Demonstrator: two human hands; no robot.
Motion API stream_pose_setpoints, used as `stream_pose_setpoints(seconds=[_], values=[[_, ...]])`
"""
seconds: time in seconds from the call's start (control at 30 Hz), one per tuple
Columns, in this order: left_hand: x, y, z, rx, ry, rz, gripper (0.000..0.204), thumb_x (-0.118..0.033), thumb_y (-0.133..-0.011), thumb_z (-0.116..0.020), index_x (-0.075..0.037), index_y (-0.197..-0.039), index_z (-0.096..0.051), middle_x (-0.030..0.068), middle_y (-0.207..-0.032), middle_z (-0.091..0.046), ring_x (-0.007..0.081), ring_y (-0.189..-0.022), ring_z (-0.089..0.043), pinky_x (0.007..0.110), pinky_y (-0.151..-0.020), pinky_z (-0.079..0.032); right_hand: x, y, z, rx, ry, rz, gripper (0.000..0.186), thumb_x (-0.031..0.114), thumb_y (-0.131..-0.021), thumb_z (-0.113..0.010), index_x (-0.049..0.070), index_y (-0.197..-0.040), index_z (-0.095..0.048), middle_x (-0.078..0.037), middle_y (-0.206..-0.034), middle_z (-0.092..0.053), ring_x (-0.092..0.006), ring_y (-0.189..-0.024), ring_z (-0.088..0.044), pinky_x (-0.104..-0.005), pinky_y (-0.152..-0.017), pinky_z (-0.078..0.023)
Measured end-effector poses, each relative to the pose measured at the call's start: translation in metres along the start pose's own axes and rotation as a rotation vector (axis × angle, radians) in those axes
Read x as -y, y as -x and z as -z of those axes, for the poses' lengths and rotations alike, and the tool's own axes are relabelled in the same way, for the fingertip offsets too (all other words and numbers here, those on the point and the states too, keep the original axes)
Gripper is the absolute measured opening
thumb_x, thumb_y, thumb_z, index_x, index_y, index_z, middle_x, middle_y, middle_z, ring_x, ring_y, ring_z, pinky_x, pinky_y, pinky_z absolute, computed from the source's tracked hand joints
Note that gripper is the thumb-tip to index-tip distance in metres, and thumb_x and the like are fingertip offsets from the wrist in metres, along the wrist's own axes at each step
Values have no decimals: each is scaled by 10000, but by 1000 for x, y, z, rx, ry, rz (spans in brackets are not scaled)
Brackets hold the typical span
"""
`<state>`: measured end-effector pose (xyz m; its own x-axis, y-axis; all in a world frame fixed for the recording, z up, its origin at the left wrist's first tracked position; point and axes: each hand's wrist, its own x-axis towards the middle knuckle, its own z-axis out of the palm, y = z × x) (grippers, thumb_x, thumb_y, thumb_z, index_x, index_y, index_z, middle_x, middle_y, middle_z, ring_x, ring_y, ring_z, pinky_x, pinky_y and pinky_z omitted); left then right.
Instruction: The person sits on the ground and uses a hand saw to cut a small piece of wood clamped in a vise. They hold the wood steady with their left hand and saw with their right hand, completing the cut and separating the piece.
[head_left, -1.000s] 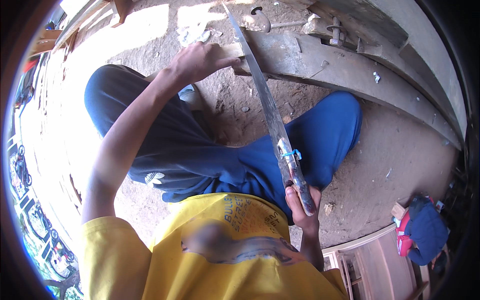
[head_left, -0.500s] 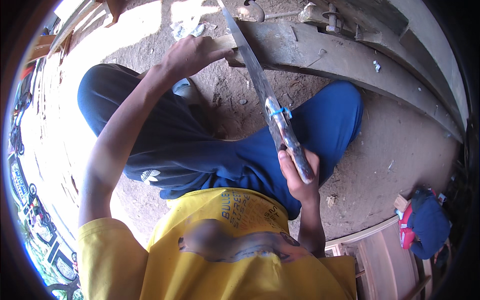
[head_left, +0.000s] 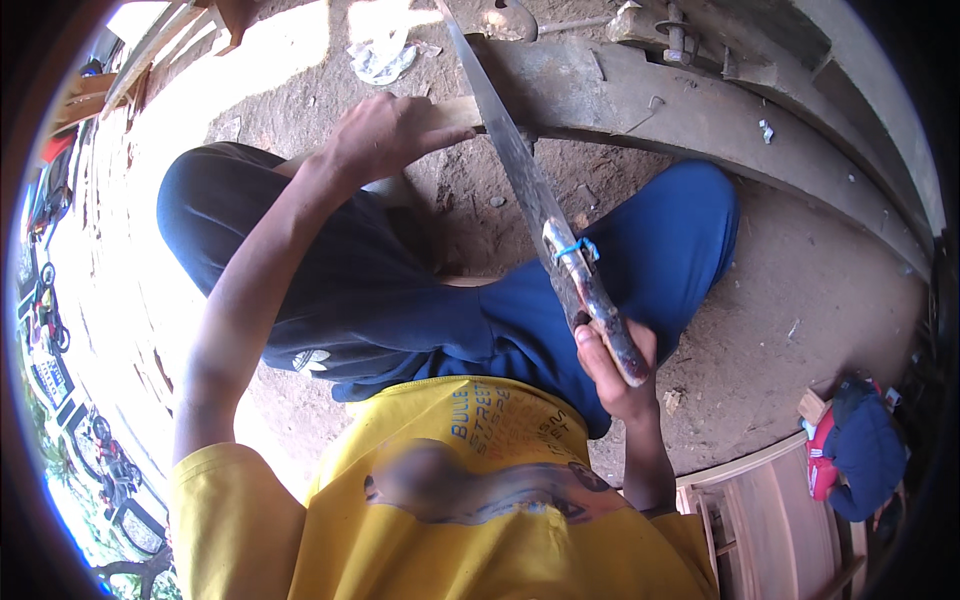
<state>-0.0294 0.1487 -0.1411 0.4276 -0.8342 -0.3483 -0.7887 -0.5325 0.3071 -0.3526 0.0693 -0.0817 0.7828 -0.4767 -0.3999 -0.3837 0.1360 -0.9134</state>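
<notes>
My right hand (head_left: 622, 372) is closed around the worn, mottled handle of a handsaw (head_left: 517, 165). A blue tie wraps the handle where it meets the blade. The long blade slants up and leftward, its far end at the top edge of the view. My left hand (head_left: 378, 138) grips a short, pale strip of wood (head_left: 456, 113), pressing it against the end of a grey wooden beam (head_left: 630, 95). Across the strip's right end, beside my left fingers, lies the blade. Whether its teeth have cut into the wood, I cannot tell.
My bent legs in blue trousers (head_left: 420, 310) frame the dirt ground. A bolt (head_left: 677, 35) stands among timbers at upper right. Crumpled clear plastic (head_left: 383, 62) lies beyond my left hand. Another person (head_left: 858, 450) crouches at lower right near a wooden frame (head_left: 770, 515). Motorbikes stand far left.
My right hand has drawn the saw a little back toward my body and to the right. The left hand still holds the strip at the beam's end. The whole view has shifted slightly.
</notes>
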Motion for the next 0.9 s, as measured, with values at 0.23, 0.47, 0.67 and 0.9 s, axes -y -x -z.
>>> stream_pose_setpoints(seconds=[0.23, 0.47, 0.67, 0.9], values=[[12, -2, -8, -103, -14, -71, 675, -682, -792, -561, -17, -848, -662, 193, -690, -655, 372, -735, -674, 455, -679, -541, -8, -3, -8, -46, -11, -1, 77, 52, -852, -583, -16, -817, -577, -78, -620, -541, -158, -496, -507, -300, -472, -388], [7, 4, -7, -78, -157, 31, 715, -703, -775, -563, 2, -868, -637, 200, -655, -644, 381, -719, -675, 459, -654, -549, -10, 14, -25, -79, 15, 24, 83, 56, -857, -583, -18, -819, -583, -73, -601, -537, -164, -472, -509, -306, -457, -384], [9, 2, -8, -64, -94, -11, 648, -673, -799, -559, -49, -966, -608, 186, -673, -650, 392, -712, -667, 479, -665, -541, -6, 4, -31, -94, 105, 121, 100, 64, -860, -587, -13, -796, -577, -86, -584, -521, -175, -455, -492, -318, -442, -374], [12, -1, -7, -233, -17, -159, 539, -586, -894, -489, -62, -1012, -528, 194, -708, -645, 410, -731, -647, 511, -658, -513, -5, -11, -32, -84, 102, 179, 131, 64, -864, -577, 5, -750, -547, -57, -545, -491, -142, -441, -475, -303, -432, -360]])
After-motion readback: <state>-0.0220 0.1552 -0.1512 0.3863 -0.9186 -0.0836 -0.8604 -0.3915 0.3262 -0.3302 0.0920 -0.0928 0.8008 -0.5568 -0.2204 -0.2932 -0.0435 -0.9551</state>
